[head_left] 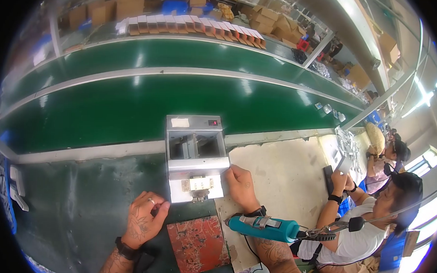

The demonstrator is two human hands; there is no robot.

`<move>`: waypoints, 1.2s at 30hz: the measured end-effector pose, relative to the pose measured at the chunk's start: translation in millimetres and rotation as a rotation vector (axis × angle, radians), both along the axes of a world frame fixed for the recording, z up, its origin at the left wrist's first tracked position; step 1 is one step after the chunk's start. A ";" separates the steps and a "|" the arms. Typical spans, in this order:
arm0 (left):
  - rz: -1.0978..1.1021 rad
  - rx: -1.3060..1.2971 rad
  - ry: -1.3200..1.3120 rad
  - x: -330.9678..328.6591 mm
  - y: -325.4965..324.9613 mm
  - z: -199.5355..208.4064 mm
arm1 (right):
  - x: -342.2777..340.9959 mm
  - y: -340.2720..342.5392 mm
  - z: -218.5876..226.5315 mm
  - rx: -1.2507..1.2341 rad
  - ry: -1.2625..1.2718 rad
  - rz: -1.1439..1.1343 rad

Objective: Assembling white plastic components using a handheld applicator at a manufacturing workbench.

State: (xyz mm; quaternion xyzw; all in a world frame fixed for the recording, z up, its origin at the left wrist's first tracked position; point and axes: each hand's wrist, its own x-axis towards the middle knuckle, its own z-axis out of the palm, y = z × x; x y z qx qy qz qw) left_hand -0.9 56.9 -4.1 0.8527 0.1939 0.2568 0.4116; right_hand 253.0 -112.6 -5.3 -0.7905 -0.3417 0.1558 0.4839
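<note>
In front of me stands a grey metal box machine, which looks like a screw feeder (198, 169), with two openings on top, a small red display and a pale block on its front ledge. My left hand (145, 220) rests on the dark table by its lower left corner, fingers curled in; whatever they may hold is hidden. My right hand (242, 185) is closed against the machine's right side, its fingertips hidden there. A teal electric screwdriver (263, 228) hangs over my right forearm. Below the machine lies a worn red mat (199, 245).
Past the machine runs a green conveyor belt (107, 107), with a row of open cartons (194, 26) beyond it. Brown cardboard (280, 168) covers the table at right. A co-worker (358, 225) sits to the right, holding a pale flat part. A blue bin (6, 195) stands far left.
</note>
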 end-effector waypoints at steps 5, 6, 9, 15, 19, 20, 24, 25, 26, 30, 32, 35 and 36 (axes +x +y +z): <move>-0.002 -0.011 0.013 -1.1 -0.6 3.1 | -0.6 1.2 1.9 0.010 -0.003 0.004; -0.002 -0.013 0.012 -0.8 -0.1 2.1 | -0.6 1.4 2.0 0.009 -0.004 0.003; -0.004 -0.009 0.011 -0.4 1.0 0.7 | -0.7 1.6 2.4 -0.005 -0.005 -0.005; -0.004 -0.007 0.013 -0.8 1.3 -1.3 | -1.3 1.8 2.2 0.006 0.000 -0.004; -0.003 -0.006 0.019 -0.9 0.9 -0.7 | -1.5 1.2 2.9 0.002 0.003 0.000; -0.003 -0.006 0.019 -0.8 0.8 -0.2 | -1.6 1.2 3.2 0.002 0.008 0.002; 0.001 0.005 -0.009 0.8 0.3 0.1 | -1.9 1.1 3.4 -0.003 0.003 0.000; 0.004 0.029 -0.028 1.2 0.3 -0.2 | -1.4 1.0 2.6 0.002 0.006 0.002; 0.004 0.029 -0.028 0.9 0.3 0.0 | -1.2 0.9 2.3 0.007 0.010 0.005; 0.006 -0.019 0.012 0.2 0.0 0.5 | -3.5 2.2 7.4 0.028 0.050 0.008; 0.007 -0.023 0.012 0.2 -0.4 0.9 | -3.8 2.2 7.6 0.043 0.040 0.015; 0.007 -0.024 0.015 0.3 -0.1 0.9 | -3.8 2.5 7.0 0.043 0.042 0.013; 0.005 -0.023 0.012 0.1 -0.1 0.4 | -3.5 2.3 6.4 0.043 0.042 0.013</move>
